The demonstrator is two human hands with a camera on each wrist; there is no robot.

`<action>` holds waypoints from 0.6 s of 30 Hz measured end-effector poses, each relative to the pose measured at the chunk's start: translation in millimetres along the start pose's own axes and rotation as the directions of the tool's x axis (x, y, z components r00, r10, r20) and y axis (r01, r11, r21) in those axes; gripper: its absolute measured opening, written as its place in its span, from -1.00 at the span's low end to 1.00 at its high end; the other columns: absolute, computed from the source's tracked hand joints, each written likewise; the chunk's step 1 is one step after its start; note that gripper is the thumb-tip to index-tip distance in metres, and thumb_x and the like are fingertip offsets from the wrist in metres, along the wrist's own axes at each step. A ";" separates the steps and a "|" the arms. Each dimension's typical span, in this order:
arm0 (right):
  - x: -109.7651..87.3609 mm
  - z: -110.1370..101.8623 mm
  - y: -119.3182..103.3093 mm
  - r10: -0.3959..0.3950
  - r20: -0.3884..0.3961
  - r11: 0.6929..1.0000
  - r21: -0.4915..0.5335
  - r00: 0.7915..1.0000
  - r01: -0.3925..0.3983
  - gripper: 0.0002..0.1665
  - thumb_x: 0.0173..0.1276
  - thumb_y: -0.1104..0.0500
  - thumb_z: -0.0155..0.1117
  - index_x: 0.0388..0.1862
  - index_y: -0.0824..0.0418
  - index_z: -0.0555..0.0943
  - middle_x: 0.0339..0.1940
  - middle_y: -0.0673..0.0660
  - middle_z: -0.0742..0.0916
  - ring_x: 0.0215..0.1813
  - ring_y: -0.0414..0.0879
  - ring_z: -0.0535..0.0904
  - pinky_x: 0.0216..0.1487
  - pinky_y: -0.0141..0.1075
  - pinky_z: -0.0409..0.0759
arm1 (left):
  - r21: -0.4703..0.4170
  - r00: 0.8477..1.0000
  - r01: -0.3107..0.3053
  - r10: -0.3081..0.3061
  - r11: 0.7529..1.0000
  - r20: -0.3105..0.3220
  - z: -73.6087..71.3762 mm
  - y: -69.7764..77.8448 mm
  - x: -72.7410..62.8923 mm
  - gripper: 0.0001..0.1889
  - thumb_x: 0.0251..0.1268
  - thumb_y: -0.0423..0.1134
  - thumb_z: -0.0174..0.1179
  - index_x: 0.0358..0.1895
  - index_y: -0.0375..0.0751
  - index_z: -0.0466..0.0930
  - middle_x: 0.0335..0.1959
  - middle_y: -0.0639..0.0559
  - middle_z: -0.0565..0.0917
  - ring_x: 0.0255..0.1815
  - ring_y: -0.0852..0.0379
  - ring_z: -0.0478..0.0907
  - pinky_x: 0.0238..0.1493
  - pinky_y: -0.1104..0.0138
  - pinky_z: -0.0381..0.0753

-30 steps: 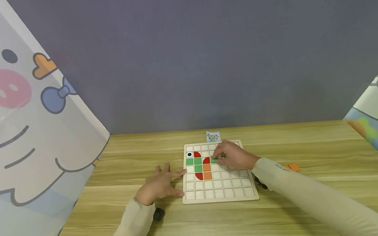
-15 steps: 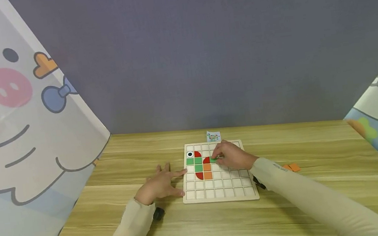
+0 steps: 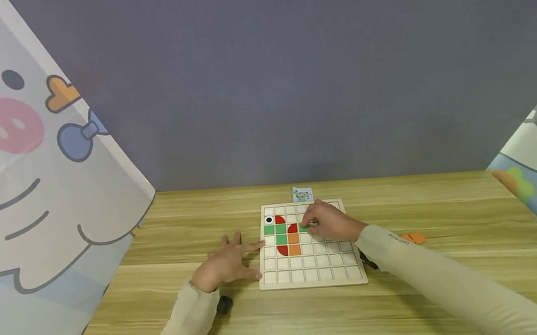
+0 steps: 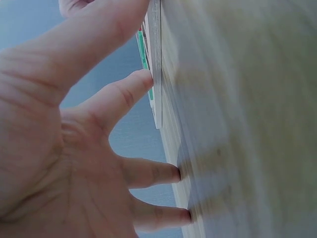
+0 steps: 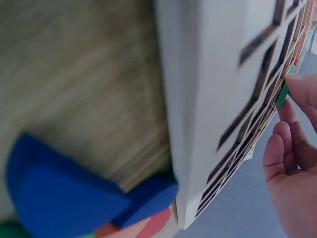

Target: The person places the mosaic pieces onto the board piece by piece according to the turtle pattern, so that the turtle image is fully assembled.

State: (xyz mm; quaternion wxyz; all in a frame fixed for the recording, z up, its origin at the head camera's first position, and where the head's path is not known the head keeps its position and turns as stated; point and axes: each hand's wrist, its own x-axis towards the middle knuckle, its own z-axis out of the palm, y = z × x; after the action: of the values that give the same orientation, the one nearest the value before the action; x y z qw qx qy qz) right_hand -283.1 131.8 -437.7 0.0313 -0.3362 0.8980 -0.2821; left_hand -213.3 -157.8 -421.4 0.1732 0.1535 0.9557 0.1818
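Note:
A pale wooden grid board point(image 3: 310, 274) lies on the table. My right hand point(image 3: 329, 221) is over its upper middle, thumb and fingers pinching a green tile point(image 5: 283, 95) tilted at a cell, just right of a red quarter-circle tile point(image 3: 292, 228). Fingers spread wide, my left hand point(image 3: 227, 262) rests at the board's left side; its index fingertip and thumb tip are right at the edge. Set in the cells to the left are a round eye tile point(image 3: 269, 220), several green square tiles point(image 3: 281, 239), more red quarter-circles and two orange squares point(image 3: 295, 249).
Behind the board lies a small printed picture card point(image 3: 303, 194). Orange tiles point(image 3: 416, 237) show past my right forearm. Blue pieces point(image 5: 64, 188) lie beside the board's right edge, with red and green ones partly visible. A grey wall point(image 3: 307, 74) stands behind the table.
The green tile stays between my right fingers at the same cell, its tilt shifting slightly. My left hand keeps its place at the board's edge.

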 end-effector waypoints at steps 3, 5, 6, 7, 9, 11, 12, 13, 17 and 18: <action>-0.2 0.4 -0.2 0.004 0.002 1.000 -0.008 1.000 -0.004 -0.84 0.16 0.33 0.39 -0.27 0.13 0.74 -0.26 -0.06 0.65 -0.16 -0.11 0.48 -0.06 -0.20 0.47 | -0.001 1.000 -0.007 0.007 1.000 -0.005 -0.3 0.4 -0.2 -0.22 -0.07 0.07 0.44 0.34 0.29 0.37 0.44 -0.44 -0.06 0.36 -0.56 -0.24 -0.05 -0.55 -0.16; -0.4 0.6 -0.3 0.007 0.003 1.000 -0.010 1.000 -0.007 -0.84 0.16 0.32 0.40 -0.28 0.13 0.74 -0.26 -0.06 0.65 -0.15 -0.11 0.47 -0.07 -0.21 0.47 | 0.000 1.000 -0.012 0.012 1.000 -0.006 -0.6 0.4 -0.1 -0.23 -0.07 0.07 0.44 0.33 0.29 0.37 0.43 -0.45 -0.06 0.36 -0.56 -0.24 -0.05 -0.56 -0.16; -0.5 0.7 -0.2 0.006 0.003 1.000 -0.011 1.000 -0.006 -0.84 0.16 0.32 0.40 -0.28 0.13 0.74 -0.26 -0.06 0.65 -0.15 -0.11 0.47 -0.09 -0.21 0.48 | 0.000 1.000 -0.013 0.013 1.000 -0.007 -0.7 0.5 0.0 -0.23 -0.07 0.07 0.44 0.33 0.28 0.37 0.43 -0.45 -0.06 0.36 -0.57 -0.23 -0.06 -0.56 -0.16; -0.5 0.8 0.0 0.004 0.002 1.000 -0.012 1.000 -0.004 -0.84 0.16 0.32 0.40 -0.28 0.13 0.74 -0.26 -0.06 0.65 -0.15 -0.11 0.47 -0.10 -0.22 0.48 | 0.000 1.000 -0.015 0.015 1.000 -0.007 -0.9 0.6 0.0 -0.23 -0.07 0.07 0.44 0.33 0.28 0.37 0.43 -0.45 -0.06 0.36 -0.57 -0.23 -0.06 -0.56 -0.16; -0.5 1.0 0.3 -0.003 0.000 1.000 -0.016 1.000 0.003 -0.85 0.17 0.32 0.40 -0.28 0.13 0.75 -0.26 -0.06 0.65 -0.15 -0.11 0.47 -0.12 -0.23 0.48 | -0.001 1.000 -0.016 0.016 1.000 -0.006 -0.9 0.5 0.1 -0.23 -0.07 0.06 0.44 0.33 0.28 0.37 0.43 -0.46 -0.06 0.36 -0.57 -0.24 -0.07 -0.56 -0.16; -0.5 0.9 0.5 -0.012 -0.002 1.000 -0.018 1.000 0.012 -0.85 0.17 0.32 0.39 -0.28 0.13 0.75 -0.26 -0.06 0.65 -0.14 -0.10 0.47 -0.12 -0.23 0.48 | -0.006 1.000 -0.015 0.015 1.000 -0.004 -0.5 0.2 0.4 -0.22 -0.07 0.06 0.44 0.34 0.29 0.37 0.43 -0.46 -0.06 0.36 -0.57 -0.24 -0.06 -0.56 -0.17; -0.5 0.8 0.7 -0.015 -0.002 1.000 -0.018 1.000 0.015 -0.85 0.17 0.32 0.39 -0.28 0.14 0.75 -0.25 -0.06 0.65 -0.14 -0.10 0.47 -0.12 -0.23 0.48 | -0.007 1.000 -0.014 0.014 1.000 -0.003 -0.2 -0.1 0.6 -0.22 -0.07 0.06 0.44 0.34 0.29 0.37 0.43 -0.46 -0.06 0.36 -0.57 -0.24 -0.06 -0.56 -0.17; -0.5 0.7 0.7 -0.017 -0.002 1.000 -0.019 1.000 0.017 -0.85 0.17 0.32 0.39 -0.28 0.14 0.75 -0.25 -0.05 0.64 -0.14 -0.10 0.47 -0.12 -0.23 0.48 | -0.010 1.000 -0.011 0.011 1.000 -0.002 0.1 -0.5 0.8 -0.22 -0.07 0.06 0.44 0.34 0.29 0.37 0.43 -0.45 -0.06 0.36 -0.57 -0.24 -0.06 -0.56 -0.17; -0.4 0.4 0.5 -0.017 0.003 1.000 -0.019 1.000 0.017 -0.86 0.18 0.32 0.38 -0.28 0.14 0.75 -0.25 -0.06 0.65 -0.14 -0.11 0.47 -0.10 -0.21 0.48 | -0.016 1.000 -0.004 0.004 1.000 0.000 1.1 -2.0 1.7 -0.22 -0.09 0.06 0.45 0.33 0.30 0.37 0.43 -0.45 -0.05 0.36 -0.56 -0.24 -0.04 -0.55 -0.17; -0.3 0.4 0.5 -0.015 0.005 1.000 -0.018 1.000 0.015 -0.86 0.18 0.32 0.38 -0.28 0.15 0.75 -0.25 -0.06 0.65 -0.14 -0.11 0.47 -0.09 -0.21 0.47 | -0.017 1.000 -0.001 0.001 1.000 0.002 1.2 -2.2 1.9 -0.22 -0.09 0.07 0.45 0.33 0.31 0.37 0.43 -0.45 -0.05 0.36 -0.55 -0.24 -0.04 -0.55 -0.17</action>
State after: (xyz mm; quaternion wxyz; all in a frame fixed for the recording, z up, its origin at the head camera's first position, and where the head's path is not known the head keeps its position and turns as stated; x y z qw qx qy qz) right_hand -283.0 132.0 -438.3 0.0283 -0.3438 0.8979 -0.2736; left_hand -215.0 -158.7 -423.8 0.1752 0.1527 0.9539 0.1898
